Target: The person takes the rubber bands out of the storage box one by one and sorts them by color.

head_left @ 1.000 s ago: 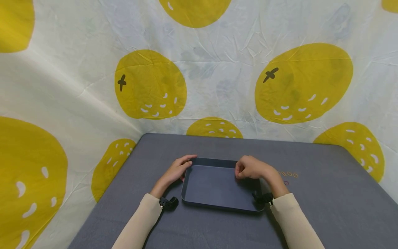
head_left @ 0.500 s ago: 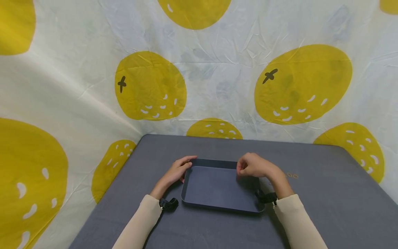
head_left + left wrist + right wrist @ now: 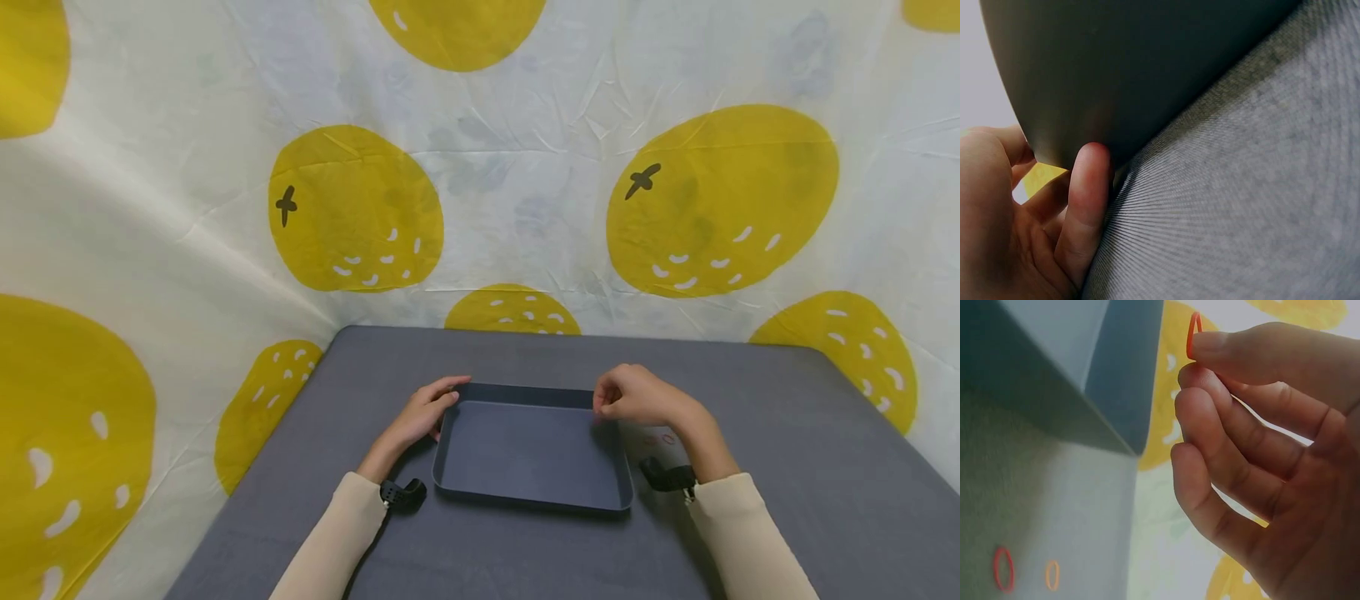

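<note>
A dark grey rectangular tray with low walls lies on the table. My left hand holds its far left corner, with the thumb at the rim; the left wrist view shows fingers against the outer wall. Over the far right corner is my right hand, its thumb and forefinger pinching a thin red rubber band. This band stands clear of the tray wall in the right wrist view. Below, a second red band and an orange band lie on the table beside the tray.
A grey cloth covers the table. Behind and to the left hangs a white curtain printed with large yellow fruit. Black straps sit on both wrists. The right forearm hides part of the table right of the tray.
My right hand has shifted to the right along the tray's far side, its forearm now covering the spot where several orange bands showed. The left hand stays at its corner. The tray has not visibly moved.
</note>
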`<state>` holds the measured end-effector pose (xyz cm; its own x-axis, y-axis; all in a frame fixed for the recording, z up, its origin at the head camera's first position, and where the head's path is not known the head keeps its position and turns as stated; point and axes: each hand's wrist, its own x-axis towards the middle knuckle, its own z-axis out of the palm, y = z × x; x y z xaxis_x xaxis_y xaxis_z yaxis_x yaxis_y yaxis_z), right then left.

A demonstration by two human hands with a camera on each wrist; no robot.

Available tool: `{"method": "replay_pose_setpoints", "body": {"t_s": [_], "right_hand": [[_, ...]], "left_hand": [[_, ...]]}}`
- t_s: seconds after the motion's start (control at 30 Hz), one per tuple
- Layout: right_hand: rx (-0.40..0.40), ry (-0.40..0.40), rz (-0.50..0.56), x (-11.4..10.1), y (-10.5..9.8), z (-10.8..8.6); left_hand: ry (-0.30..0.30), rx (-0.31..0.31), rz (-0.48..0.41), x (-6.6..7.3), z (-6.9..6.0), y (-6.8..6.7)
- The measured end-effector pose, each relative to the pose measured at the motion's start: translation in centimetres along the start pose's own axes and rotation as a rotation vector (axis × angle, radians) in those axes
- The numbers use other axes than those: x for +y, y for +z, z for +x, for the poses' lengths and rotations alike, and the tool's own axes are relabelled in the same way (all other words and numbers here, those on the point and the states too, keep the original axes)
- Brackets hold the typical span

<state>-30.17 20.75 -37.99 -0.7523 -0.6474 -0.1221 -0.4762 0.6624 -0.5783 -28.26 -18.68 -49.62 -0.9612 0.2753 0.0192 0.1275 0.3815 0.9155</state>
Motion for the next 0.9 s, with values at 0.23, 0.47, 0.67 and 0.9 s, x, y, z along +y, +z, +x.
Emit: {"method": "replay_pose_setpoints", "body": {"t_s": [0.23,0.47,0.67,0.9], "right_hand": [[0.031,-0.014,-0.016,0.7,-0.9,-1.3],[0.063,-0.003,-0.043,1.3,-1.6,-2.8],[0.075,0.027,-0.049,3.1,-2.1,-4.4],[0.089,0.095,-0.028,5.8,-2.3,-6.0]], "left_hand": [[-0.004,0.008,0.007,0.1,0.0,0.0],[-0.004,0.000,0.000,0.1,0.0,-0.1],[-0.002,-0.013,-0.018,0.2,0.0,-0.1],[-0.005,-0.027,-0.012,0.2,0.0,-0.2]]}}
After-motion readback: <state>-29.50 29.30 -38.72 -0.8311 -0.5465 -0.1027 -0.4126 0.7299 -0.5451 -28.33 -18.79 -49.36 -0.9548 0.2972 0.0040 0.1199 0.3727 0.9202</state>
